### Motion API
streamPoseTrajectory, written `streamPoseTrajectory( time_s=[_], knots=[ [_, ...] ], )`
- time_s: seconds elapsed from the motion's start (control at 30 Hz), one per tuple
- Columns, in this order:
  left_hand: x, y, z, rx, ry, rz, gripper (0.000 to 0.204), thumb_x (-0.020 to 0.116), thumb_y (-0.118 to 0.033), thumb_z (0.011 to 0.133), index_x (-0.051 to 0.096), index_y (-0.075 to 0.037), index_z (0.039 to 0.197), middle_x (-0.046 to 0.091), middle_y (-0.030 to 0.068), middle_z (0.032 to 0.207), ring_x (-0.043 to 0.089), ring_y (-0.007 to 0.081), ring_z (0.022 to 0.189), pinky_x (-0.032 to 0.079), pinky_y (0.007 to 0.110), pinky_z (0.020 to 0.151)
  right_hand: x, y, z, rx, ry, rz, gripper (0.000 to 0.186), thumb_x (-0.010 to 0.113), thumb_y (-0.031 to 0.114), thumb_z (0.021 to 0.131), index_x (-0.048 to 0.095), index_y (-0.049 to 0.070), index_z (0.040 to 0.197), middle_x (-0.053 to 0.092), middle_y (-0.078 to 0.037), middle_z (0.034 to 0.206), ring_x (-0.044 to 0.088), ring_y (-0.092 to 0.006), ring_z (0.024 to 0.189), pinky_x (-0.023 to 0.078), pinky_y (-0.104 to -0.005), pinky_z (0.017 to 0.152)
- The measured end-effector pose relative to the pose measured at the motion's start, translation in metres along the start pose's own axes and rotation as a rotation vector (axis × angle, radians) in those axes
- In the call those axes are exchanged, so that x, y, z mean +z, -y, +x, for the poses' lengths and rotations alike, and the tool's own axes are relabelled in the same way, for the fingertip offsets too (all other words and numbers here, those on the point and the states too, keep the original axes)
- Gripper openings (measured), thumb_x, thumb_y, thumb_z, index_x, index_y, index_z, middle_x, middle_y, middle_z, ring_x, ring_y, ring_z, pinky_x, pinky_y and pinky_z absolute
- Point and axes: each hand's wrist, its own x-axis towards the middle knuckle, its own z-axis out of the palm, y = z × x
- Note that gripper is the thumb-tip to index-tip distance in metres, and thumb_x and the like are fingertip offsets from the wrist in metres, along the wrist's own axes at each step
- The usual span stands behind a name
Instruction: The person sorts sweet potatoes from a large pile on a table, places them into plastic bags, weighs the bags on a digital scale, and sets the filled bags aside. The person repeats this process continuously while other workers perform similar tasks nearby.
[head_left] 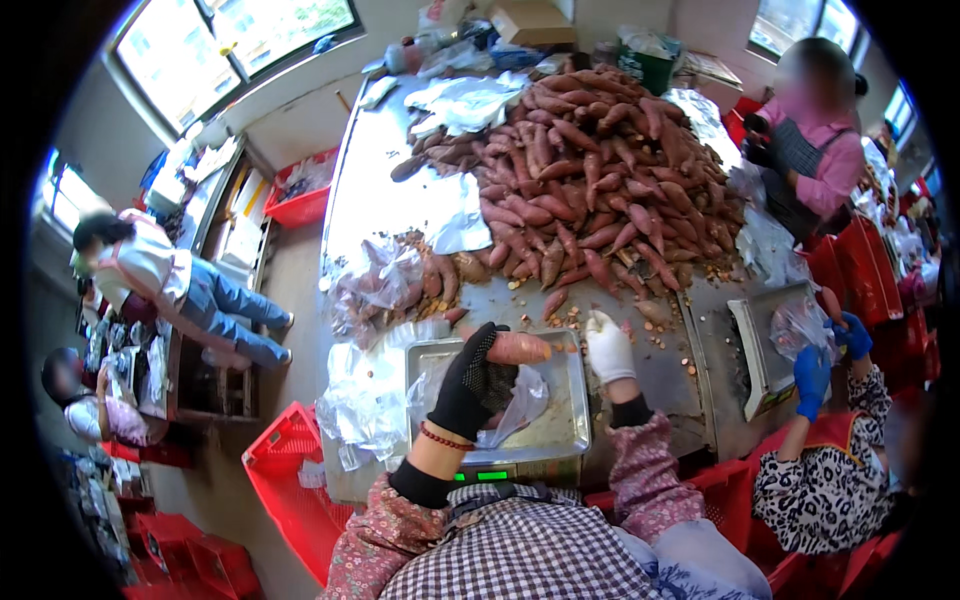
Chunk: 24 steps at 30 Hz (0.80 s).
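My left hand (478,375), in a black dotted glove, is closed around a sweet potato (519,348) with one end trimmed pale orange. It is above a metal tray (580,420) on a scale with green lit displays (485,476). In the tray lies a clear plastic bag (525,398), partly hidden by that hand. My right hand (610,348), in a white glove, is beside the tray's far right corner with its fingers drawn together. Whatever they hold is too small to make out. Beyond both hands rises a large heap of sweet potatoes (600,170).
Cut-off ends (650,345) litter the metal table. Clear plastic bags (360,400) lie left of the tray. A red crate (290,480) stands at my left. To the right, a co-worker's blue-gloved hands (815,375) work by another scale (750,350); another person (825,150) stands farther back.
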Motion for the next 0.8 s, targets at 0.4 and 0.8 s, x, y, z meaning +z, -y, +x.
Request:
streamPoseTrajectory(
  time_s=[0.4, 0.8],
  knots=[
    [-0.062, -0.004, -0.019, 0.446, -0.114, 2.319, 0.038, 0.076, -0.041, 0.072, 0.062, -0.013, 0.094, 0.059, 0.0131, 0.090, 0.062, 0.0346, 0.082, 0.051, 0.045, 0.067, 0.018, 0.049, -0.113, 0.118, 0.616, -0.111, 0.057, 0.076, 0.040, 0.071, 0.059, 0.006, 0.114, 0.067, -0.024, 0.102, 0.064, -0.0420, 0.095, 0.052, -0.0463, 0.082],
    [-0.101, -0.016, -0.060, 0.558, 0.080, 1.853, 0.045, 0.073, -0.020, 0.081, 0.057, -0.011, 0.122, 0.056, 0.0125, 0.124, 0.061, 0.0315, 0.105, 0.050, 0.039, 0.089, 0.041, 0.059, -0.138, 0.035, 0.511, -0.137, 0.046, 0.070, 0.031, 0.076, 0.060, 0.010, 0.116, 0.067, -0.022, 0.099, 0.064, -0.0416, 0.088, 0.052, -0.0480, 0.077]
  ],
)
